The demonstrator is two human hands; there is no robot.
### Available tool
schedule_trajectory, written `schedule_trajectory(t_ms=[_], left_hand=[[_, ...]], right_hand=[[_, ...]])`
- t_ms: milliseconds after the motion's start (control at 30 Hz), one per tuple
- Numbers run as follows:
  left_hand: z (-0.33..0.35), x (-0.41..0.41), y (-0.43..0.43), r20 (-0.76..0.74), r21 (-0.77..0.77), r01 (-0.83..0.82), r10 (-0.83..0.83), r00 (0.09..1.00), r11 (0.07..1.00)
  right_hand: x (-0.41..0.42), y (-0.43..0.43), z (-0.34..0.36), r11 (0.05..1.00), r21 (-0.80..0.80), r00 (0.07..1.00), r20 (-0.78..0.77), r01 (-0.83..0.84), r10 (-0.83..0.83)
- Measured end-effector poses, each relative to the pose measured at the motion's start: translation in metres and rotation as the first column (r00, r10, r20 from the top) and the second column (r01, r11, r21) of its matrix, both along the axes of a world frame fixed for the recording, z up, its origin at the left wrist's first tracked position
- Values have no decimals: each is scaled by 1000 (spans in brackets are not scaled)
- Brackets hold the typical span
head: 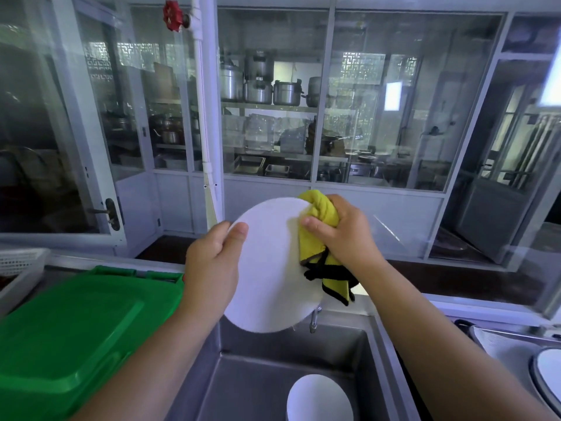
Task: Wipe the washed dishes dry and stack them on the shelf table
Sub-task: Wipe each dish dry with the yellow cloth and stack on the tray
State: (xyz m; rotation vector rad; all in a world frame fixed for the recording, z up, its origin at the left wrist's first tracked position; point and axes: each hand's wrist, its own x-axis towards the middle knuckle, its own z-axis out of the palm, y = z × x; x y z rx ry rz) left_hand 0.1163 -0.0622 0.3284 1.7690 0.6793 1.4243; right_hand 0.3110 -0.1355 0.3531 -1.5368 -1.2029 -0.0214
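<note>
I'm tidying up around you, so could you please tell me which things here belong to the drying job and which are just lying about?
Job: plate in the left hand; cloth gripped by the right hand against it; white dish in the sink, probably waiting.
Lying about: green lid; white basket; tap; red valve.

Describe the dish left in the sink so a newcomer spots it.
Find the stainless steel sink at bottom centre, right of the green lid. Low in its basin lies a white dish, cut off by the frame's edge. Unlike the white plate being wiped above it, it lies untouched.
</note>
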Motion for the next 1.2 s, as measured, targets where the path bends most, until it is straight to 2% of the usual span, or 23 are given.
schedule_trajectory(t_ms=[67, 133, 167, 233, 333, 400, 467, 533, 567, 633, 733, 800, 900, 967, 1067, 1133, 1200], left_hand=[[4, -2, -1, 124, -81, 19, -9, 992, 997], [4, -1, -4, 202, -129, 10, 17, 979, 992], [1, 1, -5, 236, -151, 8, 28, 971, 988], [-7, 4, -6, 258, -204, 8, 46, 965, 979], [-14, 4, 4, 180, -269, 51, -1, 984, 962], [-8, -1, 13, 58, -247, 116, -105, 993, 962], [7, -2, 22, -193, -77, 111, -124, 973, 991], [24, 4, 25, -448, 170, 127, -38, 893, 977], [29, 10, 24, -520, 248, 153, -2, 854, 957], [32, 19, 21, -543, 283, 192, -8, 840, 940], [21, 22, 20, -426, 314, 183, -34, 904, 932], [18, 19, 17, -346, 316, 143, -27, 938, 938], [21, 15, 17, -124, 137, 84, -67, 990, 987], [23, 13, 14, 39, 10, 105, -105, 994, 994], [20, 19, 1, 267, -150, 96, -53, 962, 984], [15, 25, -5, 355, -264, 106, -5, 935, 959], [9, 27, -3, 323, -317, 138, -30, 946, 938]], right_hand=[[-4, -2, -7, 997, 69, 971, -237, -30, 45], [-10, -4, -12, 989, 138, 889, -447, -46, 103], [-12, -5, -12, 987, 152, 854, -507, -46, 118], [-14, -8, -8, 992, 119, 843, -529, -37, 95], [-11, -16, 2, 997, 80, 889, -455, -7, 43], [-9, -19, 8, 999, 43, 942, -336, 30, -13], [-10, -20, 14, 995, -55, 991, -98, 88, -93], [-17, -19, 19, 978, -163, 981, 165, 133, -106], [-23, -19, 20, 971, -189, 960, 263, 146, -93], [-31, -19, 23, 972, -174, 931, 353, 160, -90], [-31, -22, 23, 988, -107, 942, 327, 116, -75], [-25, -24, 21, 993, -78, 971, 231, 85, -65], [-16, -29, 22, 999, 10, 994, -107, 31, -29], [-14, -32, 18, 992, 127, 942, -334, 7, 36], [-19, -33, 6, 958, 284, 782, -604, 29, 155], [-22, -33, -3, 946, 319, 695, -692, 52, 196], [-19, -35, -7, 952, 298, 675, -717, 70, 174]])
